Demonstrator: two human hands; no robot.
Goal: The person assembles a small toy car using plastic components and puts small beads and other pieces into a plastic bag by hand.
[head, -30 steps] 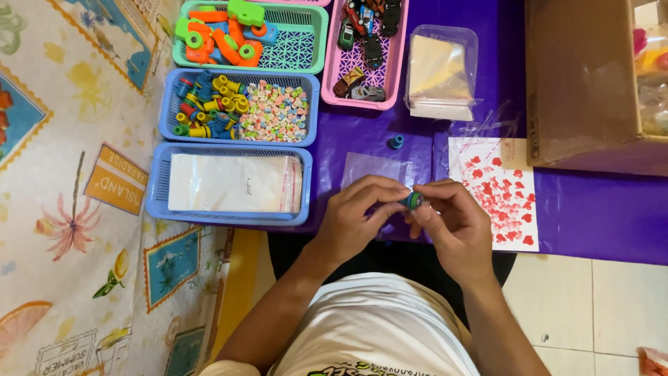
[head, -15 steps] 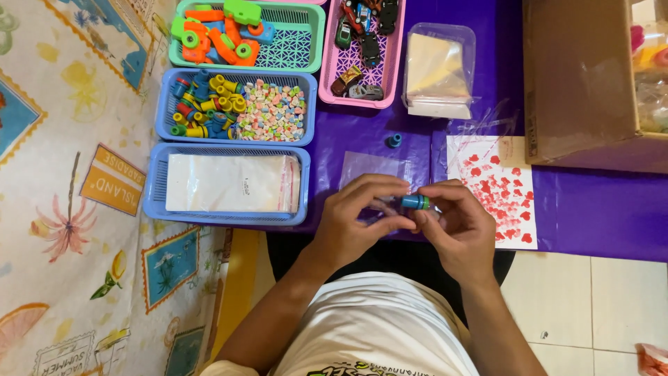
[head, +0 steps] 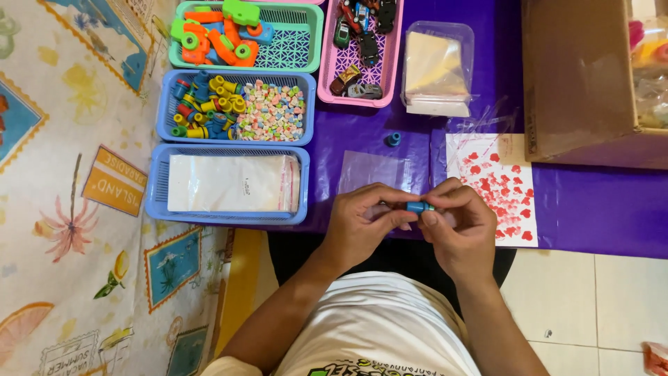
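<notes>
Looking down from the head cam, I'm seeing both hands meeting just over the near edge of the purple table cover (head: pixel 591 209). The left hand (head: pixel 365 223) and the right hand (head: pixel 459 230) are pinching the same small blue tube (head: pixel 419 207) between their fingertips, each gripping one end, so the tube is lying sideways in the gap between them. Neither hand is loose; both are curled in tight around it.

Just beyond the knuckles a small clear plastic bag (head: pixel 379 170) is lying flat on the cover, and to the right of it there's a white sheet with red hearts (head: pixel 497 184), which the right hand is partly overlapping. A little farther out another blue piece (head: pixel 394 139) is sitting by itself.

Off to the left, a blue basket (head: pixel 158 202) is holding a stack of clear bags (head: pixel 233 182). Behind it a second blue basket (head: pixel 167 90) has colourful tubes and pastel beads. At the far edge I'm seeing a green basket (head: pixel 292 49) of toy parts, a pink basket (head: pixel 390 69) of toy cars, a clear tub (head: pixel 438 69), and a cardboard box (head: pixel 577 76) on the right.
</notes>
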